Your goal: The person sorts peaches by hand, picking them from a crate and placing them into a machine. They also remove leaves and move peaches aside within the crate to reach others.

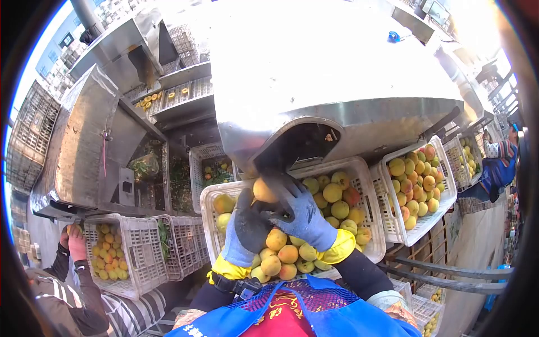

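Note:
My left hand, in a blue glove with a dark palm, is closed against a yellow-orange peach above a white crate of peaches. My right hand, gloved the same way, reaches over from the other side; its dark fingertips are blurred near that peach, and what they hold, if anything, is hidden. Both hands are close together, just below the dark opening of a metal machine. More yellow and reddish peaches lie under and around my hands.
The bright metal machine rises ahead. Another peach crate stands to the right, with a person beyond it. At lower left, a co-worker's hands are at a crate. Curved metal bars extend right.

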The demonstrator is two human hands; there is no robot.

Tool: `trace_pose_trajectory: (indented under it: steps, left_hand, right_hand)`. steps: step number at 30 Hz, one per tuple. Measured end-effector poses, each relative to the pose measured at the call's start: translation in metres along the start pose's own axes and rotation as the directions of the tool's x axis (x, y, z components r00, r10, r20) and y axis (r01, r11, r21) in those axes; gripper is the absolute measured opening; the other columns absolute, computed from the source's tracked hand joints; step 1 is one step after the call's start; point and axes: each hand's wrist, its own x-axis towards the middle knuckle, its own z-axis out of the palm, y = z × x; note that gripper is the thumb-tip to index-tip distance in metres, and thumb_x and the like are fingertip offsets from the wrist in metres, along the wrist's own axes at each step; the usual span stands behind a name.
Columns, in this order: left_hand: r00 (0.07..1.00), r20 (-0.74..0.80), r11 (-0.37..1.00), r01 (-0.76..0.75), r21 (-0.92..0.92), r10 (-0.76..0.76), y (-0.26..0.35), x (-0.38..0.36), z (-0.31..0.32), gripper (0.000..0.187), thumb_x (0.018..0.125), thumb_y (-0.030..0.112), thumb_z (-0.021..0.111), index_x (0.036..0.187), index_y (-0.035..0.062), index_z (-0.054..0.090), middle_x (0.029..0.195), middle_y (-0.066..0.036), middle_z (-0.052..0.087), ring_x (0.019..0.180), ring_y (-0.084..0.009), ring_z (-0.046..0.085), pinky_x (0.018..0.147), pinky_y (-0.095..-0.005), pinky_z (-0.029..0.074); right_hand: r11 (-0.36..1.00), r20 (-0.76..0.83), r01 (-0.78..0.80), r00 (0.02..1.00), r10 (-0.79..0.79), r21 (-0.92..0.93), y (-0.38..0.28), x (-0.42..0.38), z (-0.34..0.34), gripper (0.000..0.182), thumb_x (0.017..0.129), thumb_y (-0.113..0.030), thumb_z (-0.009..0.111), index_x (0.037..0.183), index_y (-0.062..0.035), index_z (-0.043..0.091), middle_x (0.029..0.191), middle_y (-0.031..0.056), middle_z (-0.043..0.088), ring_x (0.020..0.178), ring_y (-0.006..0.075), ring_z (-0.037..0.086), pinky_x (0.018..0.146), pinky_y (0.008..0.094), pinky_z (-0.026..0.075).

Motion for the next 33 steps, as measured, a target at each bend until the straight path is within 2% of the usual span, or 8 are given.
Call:
trace_pose_trajectory:
  steps: [1, 7, 10, 19, 22, 24, 28, 33]
  left_hand:
    - [0.995, 0.056, 0.947, -0.093, 0.307, 0.079, -0.001, -0.004, -0.001, 0.038, 0.103, 0.025, 0.059, 0.136, 0.0057, 0.053, 0.121, -0.011, 0.062, 0.104, -0.0198, 0.063, 0.09, -0.0355, 0.054]
    - [0.977, -0.169, 0.974, 0.157, 0.164, -0.129, 0.007, -0.004, -0.006, 0.04, 0.099, 0.014, 0.059, 0.138, 0.0063, 0.052, 0.117, -0.012, 0.061, 0.096, -0.0207, 0.065, 0.079, -0.0324, 0.056]
    - [0.973, 0.154, 0.577, -0.226, 0.785, 0.172, 0.005, 0.0, -0.014, 0.042, 0.094, 0.006, 0.063, 0.135, 0.0048, 0.055, 0.114, -0.012, 0.061, 0.093, -0.0209, 0.066, 0.074, -0.0314, 0.056]
    - [0.936, 0.244, 0.18, -0.293, 0.939, 0.253, -0.016, 0.013, -0.027, 0.049, 0.1, 0.004, 0.055, 0.146, -0.0013, 0.042, 0.123, -0.013, 0.066, 0.107, -0.0216, 0.066, 0.091, -0.0307, 0.054]
    - [0.967, -0.044, 0.595, -0.119, 0.795, 0.252, -0.046, 0.019, -0.062, 0.05, 0.093, 0.01, 0.065, 0.14, 0.0012, 0.05, 0.122, -0.015, 0.068, 0.112, -0.0237, 0.067, 0.093, -0.0344, 0.054]
    - [0.957, -0.161, 0.466, 0.031, 0.884, 0.242, -0.054, 0.017, -0.063, 0.048, 0.091, 0.011, 0.068, 0.137, 0.0041, 0.054, 0.124, -0.017, 0.067, 0.11, -0.028, 0.068, 0.092, -0.0365, 0.055]
    - [0.949, 0.291, -0.506, -0.194, 0.84, 0.119, -0.054, 0.023, -0.075, 0.05, 0.083, 0.028, 0.07, 0.13, 0.0119, 0.062, 0.133, -0.016, 0.058, 0.127, -0.0378, 0.052, 0.106, -0.0567, 0.037]
    - [0.971, 0.233, -0.578, -0.22, 0.786, -0.052, -0.073, 0.045, -0.091, 0.074, 0.073, 0.035, 0.076, 0.141, 0.0164, 0.052, 0.146, -0.018, 0.045, 0.133, -0.0401, 0.042, 0.102, -0.0578, 0.039]
  right_hand:
    - [0.993, -0.044, 0.016, 0.999, -0.022, -0.115, -0.002, -0.006, 0.002, 0.073, 0.078, -0.028, 0.08, 0.142, -0.0076, 0.051, 0.13, 0.0219, 0.061, 0.11, 0.0419, 0.061, 0.094, 0.0499, 0.048]
    - [0.987, -0.096, -0.162, 0.982, 0.161, -0.01, 0.01, -0.027, 0.012, 0.084, 0.076, -0.031, 0.082, 0.148, -0.0075, 0.045, 0.132, 0.0217, 0.06, 0.113, 0.0415, 0.06, 0.096, 0.0502, 0.047]
    - [0.987, 0.025, -0.161, 0.987, 0.161, 0.019, 0.016, -0.023, 0.012, 0.086, 0.074, -0.031, 0.082, 0.148, -0.0067, 0.045, 0.131, 0.022, 0.06, 0.112, 0.0423, 0.059, 0.097, 0.0495, 0.047]
    - [0.971, -0.36, -0.12, 0.932, 0.04, -0.205, 0.031, 0.004, 0.023, 0.068, 0.072, -0.03, 0.081, 0.131, -0.0066, 0.055, 0.119, 0.0191, 0.061, 0.109, 0.0429, 0.057, 0.102, 0.0573, 0.041]
    - [0.925, -0.38, -0.168, 0.924, 0.028, -0.34, 0.049, 0.029, 0.024, 0.053, 0.078, -0.033, 0.078, 0.119, -0.0052, 0.06, 0.115, 0.0194, 0.061, 0.106, 0.0426, 0.058, 0.098, 0.0558, 0.044]
    - [0.612, -0.216, -0.024, 0.946, -0.24, -0.79, 0.12, 0.047, 0.061, 0.037, 0.084, -0.03, 0.076, 0.108, -0.0042, 0.064, 0.108, 0.0177, 0.063, 0.1, 0.0407, 0.06, 0.093, 0.0531, 0.047]
    - [0.729, -0.279, 0.002, 0.923, -0.265, -0.684, 0.092, 0.064, 0.026, 0.032, 0.087, -0.022, 0.072, 0.112, -0.0034, 0.065, 0.11, 0.0197, 0.064, 0.101, 0.0404, 0.062, 0.088, 0.0491, 0.05]
    - [0.936, -0.038, -0.158, 0.987, 0.154, -0.315, 0.067, -0.019, 0.001, 0.054, 0.084, -0.029, 0.072, 0.132, -0.0062, 0.06, 0.133, 0.0256, 0.056, 0.122, 0.0451, 0.054, 0.101, 0.0544, 0.043]
